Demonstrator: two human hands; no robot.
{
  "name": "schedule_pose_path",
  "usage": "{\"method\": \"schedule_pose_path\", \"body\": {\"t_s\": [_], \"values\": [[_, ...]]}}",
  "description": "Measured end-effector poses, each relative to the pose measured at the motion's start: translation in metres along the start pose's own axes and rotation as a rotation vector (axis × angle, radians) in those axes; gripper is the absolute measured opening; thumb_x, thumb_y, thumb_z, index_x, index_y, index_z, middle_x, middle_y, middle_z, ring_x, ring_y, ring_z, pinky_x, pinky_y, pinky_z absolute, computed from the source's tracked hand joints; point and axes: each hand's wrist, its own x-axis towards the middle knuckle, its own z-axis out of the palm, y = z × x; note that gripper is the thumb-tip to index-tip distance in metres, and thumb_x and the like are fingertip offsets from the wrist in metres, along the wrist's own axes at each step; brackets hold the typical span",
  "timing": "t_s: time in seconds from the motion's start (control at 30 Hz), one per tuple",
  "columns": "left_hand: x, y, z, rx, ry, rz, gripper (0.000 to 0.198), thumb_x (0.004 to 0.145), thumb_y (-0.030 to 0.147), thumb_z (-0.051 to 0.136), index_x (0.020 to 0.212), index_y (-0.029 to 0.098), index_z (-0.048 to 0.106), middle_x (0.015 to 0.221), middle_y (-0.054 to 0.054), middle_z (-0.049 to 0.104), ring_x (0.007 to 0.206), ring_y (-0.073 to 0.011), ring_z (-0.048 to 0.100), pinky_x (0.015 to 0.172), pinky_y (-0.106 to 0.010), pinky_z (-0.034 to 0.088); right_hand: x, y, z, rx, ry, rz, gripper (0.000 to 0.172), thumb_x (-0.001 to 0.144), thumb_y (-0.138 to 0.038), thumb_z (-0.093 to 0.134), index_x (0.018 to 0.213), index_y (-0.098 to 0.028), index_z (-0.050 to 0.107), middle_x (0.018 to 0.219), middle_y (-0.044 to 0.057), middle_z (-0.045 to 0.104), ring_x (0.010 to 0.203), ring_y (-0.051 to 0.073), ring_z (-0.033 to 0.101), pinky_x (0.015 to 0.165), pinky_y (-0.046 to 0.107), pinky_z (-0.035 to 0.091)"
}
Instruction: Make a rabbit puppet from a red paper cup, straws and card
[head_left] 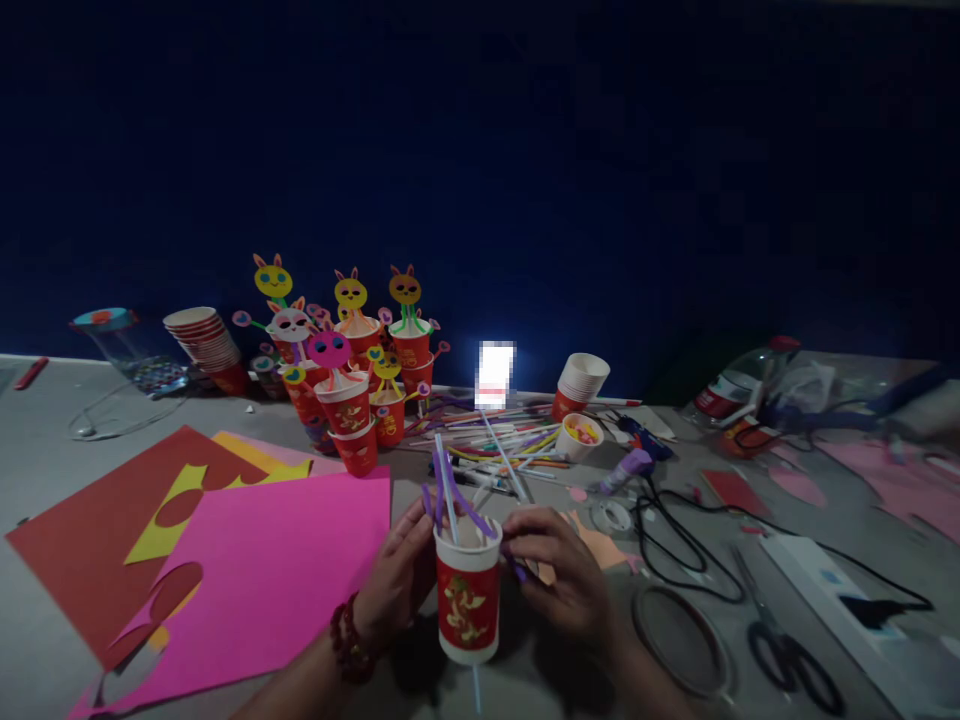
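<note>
A red and white paper cup [469, 610] with a gold figure stands upright in front of me. My left hand [409, 560] wraps around its left side. Purple pipe cleaners [441, 480] and a pale straw [448, 485] stick up out of the cup, and a thin pale stick [477, 690] shows below its base. Beside the cup's right rim, my right hand [562, 570] has its fingers curled, with a bit of purple pipe cleaner [517, 572] showing under them. Its fingertips are partly hidden.
Finished cup figures [351, 420] stand at back left, near stacked cups [206, 345]. Coloured paper sheets [300, 580] lie left. Loose pipe cleaners and straws [517, 435] are behind the cup. Scissors [791, 660], a black cable [697, 585] and a power strip [832, 610] lie right.
</note>
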Motion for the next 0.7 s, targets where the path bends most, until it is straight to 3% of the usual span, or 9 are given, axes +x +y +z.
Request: {"method": "schedule_pose_path", "body": {"t_s": [0.1,0.2,0.47,0.7], "values": [[0.001,0.002,0.0,0.016,0.032,0.011,0.031,0.08,0.036,0.071,0.101,0.015,0.07,0.099,-0.01,0.073,0.089,-0.0234,0.069,0.082,-0.034,0.053,-0.006,0.001,0.004,-0.115,0.067,-0.097,0.044,0.084,-0.011,0.056,0.12,-0.035,0.059,0.107,0.006,0.065,0.093,0.023,0.064,0.082,0.039,0.052],[0.002,0.004,0.0,0.004,0.068,0.024,0.031,0.077,0.038,0.073,0.099,0.016,0.07,0.096,-0.008,0.074,0.089,-0.0225,0.068,0.083,-0.035,0.053,-0.013,0.002,0.006,-0.134,0.111,-0.083,0.054,0.081,-0.003,0.056,0.122,-0.038,0.056,0.109,0.005,0.066,0.094,0.022,0.065,0.081,0.038,0.053],[0.0,-0.002,0.002,-0.028,0.048,0.016,0.025,0.084,0.04,0.065,0.093,0.017,0.068,0.091,-0.006,0.072,0.083,-0.0204,0.067,0.081,-0.034,0.052,-0.019,0.0,0.007,-0.088,0.112,0.034,0.046,0.081,-0.005,0.055,0.115,-0.035,0.053,0.11,0.005,0.07,0.097,0.026,0.068,0.081,0.042,0.054],[0.0,-0.012,-0.021,0.213,0.028,0.102,0.029,0.085,0.041,0.062,0.103,0.017,0.067,0.103,-0.009,0.071,0.096,-0.0249,0.065,0.091,-0.036,0.048,-0.017,0.005,0.009,-0.01,0.136,0.049,0.046,0.079,-0.01,0.059,0.118,-0.035,0.056,0.117,0.005,0.068,0.1,0.024,0.067,0.08,0.04,0.056]]}}
